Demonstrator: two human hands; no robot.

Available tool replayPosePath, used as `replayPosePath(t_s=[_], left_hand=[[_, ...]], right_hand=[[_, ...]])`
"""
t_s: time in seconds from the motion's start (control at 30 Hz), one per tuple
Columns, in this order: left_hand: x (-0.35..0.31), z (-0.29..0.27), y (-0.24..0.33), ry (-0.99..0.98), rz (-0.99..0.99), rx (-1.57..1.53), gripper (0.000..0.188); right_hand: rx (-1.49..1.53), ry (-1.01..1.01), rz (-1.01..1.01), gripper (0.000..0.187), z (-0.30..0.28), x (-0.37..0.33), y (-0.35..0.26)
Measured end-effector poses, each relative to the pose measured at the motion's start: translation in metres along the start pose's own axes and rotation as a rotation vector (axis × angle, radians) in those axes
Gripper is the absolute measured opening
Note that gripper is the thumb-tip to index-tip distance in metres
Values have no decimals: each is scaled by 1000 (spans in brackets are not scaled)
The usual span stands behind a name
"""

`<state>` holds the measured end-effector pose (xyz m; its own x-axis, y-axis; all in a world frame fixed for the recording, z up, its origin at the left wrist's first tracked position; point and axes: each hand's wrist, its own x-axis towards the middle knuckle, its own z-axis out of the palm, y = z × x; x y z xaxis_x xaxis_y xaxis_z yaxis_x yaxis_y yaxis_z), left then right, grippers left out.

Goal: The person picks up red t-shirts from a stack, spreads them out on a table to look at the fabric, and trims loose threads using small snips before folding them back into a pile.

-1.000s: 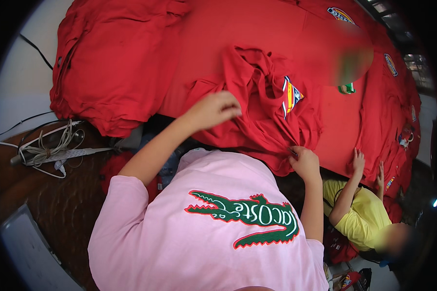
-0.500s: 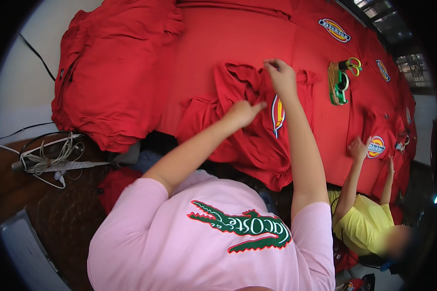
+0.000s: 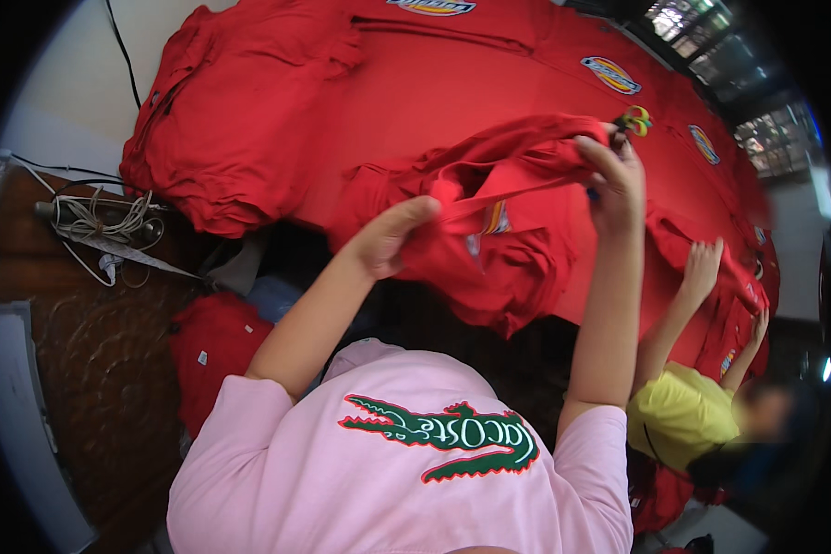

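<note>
A red shirt [image 3: 526, 268] with an oval printed emblem lies bunched in front of me, its upper part lifted off the red-covered table. My left hand [image 3: 395, 235] grips a fold at its left side, thumb on top. Higher up on the right, my right hand [image 3: 616, 175] pinches the other end of the same edge. Between both hands a band of the fabric is stretched, with an opening behind it. The rest of the shirt hangs in folds toward the table's near edge. Just past my right fingertips are scissors [image 3: 634, 120] with yellow-green handles.
Piled red garments [image 3: 240, 120] stand at the left. More red shirts with emblems [image 3: 609, 74] lie along the far side. A co-worker in a yellow top [image 3: 683, 415] handles red cloth at the right. Coiled cables [image 3: 97, 222] and a power strip lie at the lower left.
Both hands have taken hold of the shirt and raised its edge, spreading it apart. My right hand moved right, my left hand left and down. The co-worker has lifted some red cloth.
</note>
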<state>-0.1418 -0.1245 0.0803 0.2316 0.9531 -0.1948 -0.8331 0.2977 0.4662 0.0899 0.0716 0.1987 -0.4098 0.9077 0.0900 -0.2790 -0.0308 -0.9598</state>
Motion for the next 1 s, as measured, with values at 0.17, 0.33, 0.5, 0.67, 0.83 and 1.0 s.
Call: replayPosePath(t_s=[0.17,0.33,0.5,0.67,0.83,1.0], left_hand=[[-79,110,26,-323,380,485,32],[-113,195,13,-210,755,622,22],[-150,177,-2,-239,741,408,45],[-135,217,-25,-798,338,-18,64],[-125,108,-125,-311,-390,727,40],[-172,-186,-266,556,-482,780,37]], right_hand=[[-233,-35,-480,24,1,-122,-150],[-910,205,-834,11,-11,-225,-207],[-1460,580,-682,5,-67,-268,-191],[-236,145,-217,37,-124,-326,-192],[-54,268,3,27,-110,-400,-35],[-875,211,687,38,-235,-568,248]])
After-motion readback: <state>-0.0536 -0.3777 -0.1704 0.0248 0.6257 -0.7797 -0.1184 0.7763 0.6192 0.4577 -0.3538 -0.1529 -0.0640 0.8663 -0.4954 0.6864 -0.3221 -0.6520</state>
